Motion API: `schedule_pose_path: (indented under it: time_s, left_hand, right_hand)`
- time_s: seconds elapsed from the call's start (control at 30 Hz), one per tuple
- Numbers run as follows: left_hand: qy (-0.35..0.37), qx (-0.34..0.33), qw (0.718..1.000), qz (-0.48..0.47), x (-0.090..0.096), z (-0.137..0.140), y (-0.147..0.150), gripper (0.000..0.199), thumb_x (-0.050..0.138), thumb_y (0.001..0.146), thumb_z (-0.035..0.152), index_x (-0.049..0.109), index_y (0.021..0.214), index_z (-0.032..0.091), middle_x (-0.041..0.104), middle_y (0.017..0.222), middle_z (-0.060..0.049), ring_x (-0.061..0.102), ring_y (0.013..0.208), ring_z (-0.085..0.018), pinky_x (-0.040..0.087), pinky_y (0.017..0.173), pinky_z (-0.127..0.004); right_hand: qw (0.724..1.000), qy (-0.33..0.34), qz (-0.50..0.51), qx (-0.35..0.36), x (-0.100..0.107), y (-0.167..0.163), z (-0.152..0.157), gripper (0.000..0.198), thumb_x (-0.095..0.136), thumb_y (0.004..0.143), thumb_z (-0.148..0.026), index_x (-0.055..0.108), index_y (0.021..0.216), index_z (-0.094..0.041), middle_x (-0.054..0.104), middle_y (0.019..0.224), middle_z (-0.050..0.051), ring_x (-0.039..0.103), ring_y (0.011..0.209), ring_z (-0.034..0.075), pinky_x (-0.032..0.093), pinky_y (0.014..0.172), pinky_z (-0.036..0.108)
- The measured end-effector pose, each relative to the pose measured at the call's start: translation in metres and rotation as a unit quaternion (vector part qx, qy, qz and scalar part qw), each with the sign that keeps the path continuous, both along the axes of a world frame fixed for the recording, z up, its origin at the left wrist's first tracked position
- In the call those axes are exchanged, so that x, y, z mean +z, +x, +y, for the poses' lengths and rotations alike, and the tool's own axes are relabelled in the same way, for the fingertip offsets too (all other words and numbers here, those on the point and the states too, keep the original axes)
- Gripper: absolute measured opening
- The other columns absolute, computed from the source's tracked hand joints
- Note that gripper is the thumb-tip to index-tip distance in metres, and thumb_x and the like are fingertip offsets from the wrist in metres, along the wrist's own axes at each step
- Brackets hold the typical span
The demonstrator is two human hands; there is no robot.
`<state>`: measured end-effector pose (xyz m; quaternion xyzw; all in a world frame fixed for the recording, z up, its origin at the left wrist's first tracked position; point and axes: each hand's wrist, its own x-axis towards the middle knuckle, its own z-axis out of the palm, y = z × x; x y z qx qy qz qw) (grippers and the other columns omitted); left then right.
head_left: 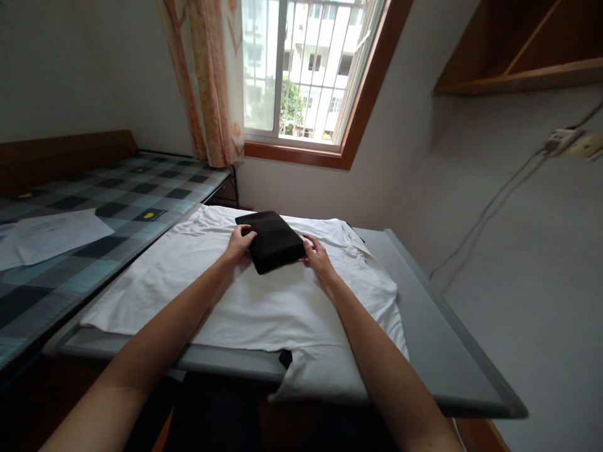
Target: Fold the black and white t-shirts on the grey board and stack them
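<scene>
A flat black rectangular case or box (pixel 273 242) is held at a tilt above a white T-shirt (pixel 226 295). My left hand (pixel 239 243) grips its left edge, thumb on top and fingers partly hidden beneath. At its right corner, my right hand (pixel 318 254) is closed on the edge with thumb and fingers. The white T-shirt lies spread over a grey table (pixel 452 351), with one sleeve hanging past the front edge. A small dark patch (pixel 285 358) shows beside that sleeve; what it is I cannot tell.
On the left stands a bed with a checked mattress (pixel 108 201), and white papers (pixel 56 235) lie on it. A curtain (pixel 211 88) hangs beside the barred window (pixel 311 69). Cables run down the right wall from a socket (pixel 563 141). A wooden shelf (pixel 527 78) juts out above.
</scene>
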<state>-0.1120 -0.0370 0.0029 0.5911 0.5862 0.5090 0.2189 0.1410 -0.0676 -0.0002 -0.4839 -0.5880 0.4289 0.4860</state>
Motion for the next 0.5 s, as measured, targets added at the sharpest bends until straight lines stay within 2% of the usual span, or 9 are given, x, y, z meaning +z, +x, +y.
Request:
schedule_pose_path:
  time_s: [0.07, 0.13, 0.33, 0.4, 0.5]
  left_hand:
    - [-0.052, 0.009, 0.997, -0.061, 0.004, -0.003, 0.000, 0.032, 0.062, 0.080, 0.024, 0.058, 0.112, 0.017, 0.068, 0.095, -0.010, 0.067, 0.089, -0.025, 0.058, 0.078, -0.042]
    - [-0.074, 0.007, 0.994, -0.080, 0.010, -0.009, 0.002, 0.037, 0.066, 0.076, 0.021, 0.059, 0.112, 0.015, 0.068, 0.101, -0.012, 0.067, 0.093, -0.026, 0.058, 0.080, -0.042]
    - [0.088, -0.062, 0.993, -0.057, 0.025, -0.015, 0.013, 0.046, 0.061, 0.083, 0.027, 0.056, 0.127, 0.019, 0.058, 0.133, -0.009, 0.059, 0.116, -0.023, 0.053, 0.095, -0.035]
    - [0.082, -0.051, 0.993, -0.064, 0.021, -0.008, 0.013, 0.045, 0.061, 0.084, 0.029, 0.056, 0.127, 0.017, 0.059, 0.133, -0.010, 0.057, 0.120, -0.024, 0.050, 0.099, -0.037]
    - [0.028, -0.042, 0.998, -0.046, 0.008, 0.004, 0.011, 0.038, 0.063, 0.082, 0.028, 0.063, 0.117, 0.014, 0.065, 0.124, -0.013, 0.058, 0.119, -0.026, 0.045, 0.104, -0.042]
  right_hand:
    - [1.000, -0.018, 0.003, 0.005, 0.003, -0.003, -0.002, 0.065, 0.054, 0.081, -0.058, 0.052, 0.134, -0.020, 0.055, 0.067, -0.004, 0.048, 0.048, 0.009, 0.041, 0.042, 0.021]
    - [1.000, -0.022, 0.002, 0.011, 0.005, -0.005, -0.004, 0.065, 0.054, 0.081, -0.057, 0.053, 0.134, -0.019, 0.054, 0.064, -0.004, 0.047, 0.048, 0.010, 0.041, 0.042, 0.022]
    - [0.996, 0.083, 0.009, -0.020, 0.014, -0.009, -0.011, 0.047, 0.058, 0.078, -0.048, 0.062, 0.115, -0.020, 0.059, 0.080, 0.000, 0.049, 0.059, 0.012, 0.046, 0.053, 0.025]
    - [0.993, 0.109, -0.030, -0.036, 0.015, -0.007, -0.012, 0.039, 0.058, 0.076, -0.044, 0.062, 0.108, -0.021, 0.059, 0.084, 0.001, 0.051, 0.065, 0.014, 0.046, 0.060, 0.027]
    - [0.981, 0.105, -0.160, -0.031, 0.013, -0.002, -0.012, 0.031, 0.058, 0.072, -0.036, 0.062, 0.100, -0.023, 0.061, 0.087, 0.002, 0.054, 0.076, 0.018, 0.047, 0.073, 0.032]
